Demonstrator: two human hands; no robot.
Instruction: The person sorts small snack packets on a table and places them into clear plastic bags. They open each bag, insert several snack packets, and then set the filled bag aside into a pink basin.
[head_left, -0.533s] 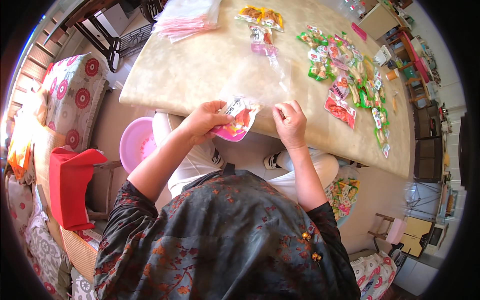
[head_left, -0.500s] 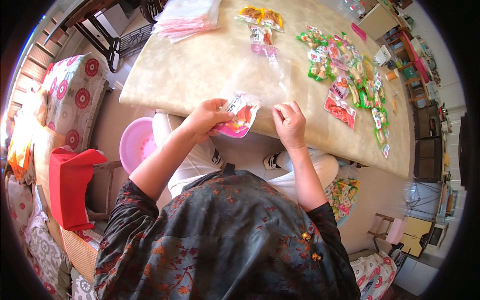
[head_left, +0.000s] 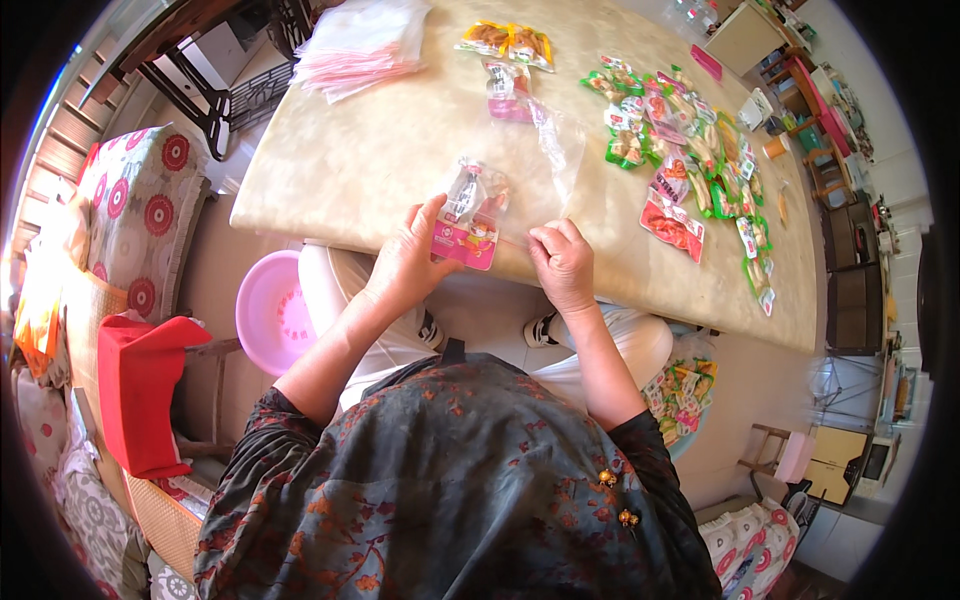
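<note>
My left hand (head_left: 405,262) has loosened fingers apart, the fingertips beside the left edge of a pink-and-white food packet (head_left: 465,230). The packet lies in a clear plastic bag (head_left: 530,185) at the table's front edge. My right hand (head_left: 562,265) is closed in a pinch on the bag's lower right edge. Beyond the bag lie another pink packet (head_left: 508,100) and two yellow packets (head_left: 505,42). To the right spreads a group of several green packets (head_left: 620,85) and red packets (head_left: 668,225).
A stack of clear pink-edged bags (head_left: 355,50) lies at the back left of the cream table (head_left: 300,170). Below are a pink basin (head_left: 272,315) at left and a bag of packets (head_left: 680,390) at right. A red cloth (head_left: 140,395) hangs over a chair.
My left hand has loosened its grip and shifted its fingers up along the packet's left edge. The packet has moved away from me, flatter onto the table inside the bag.
</note>
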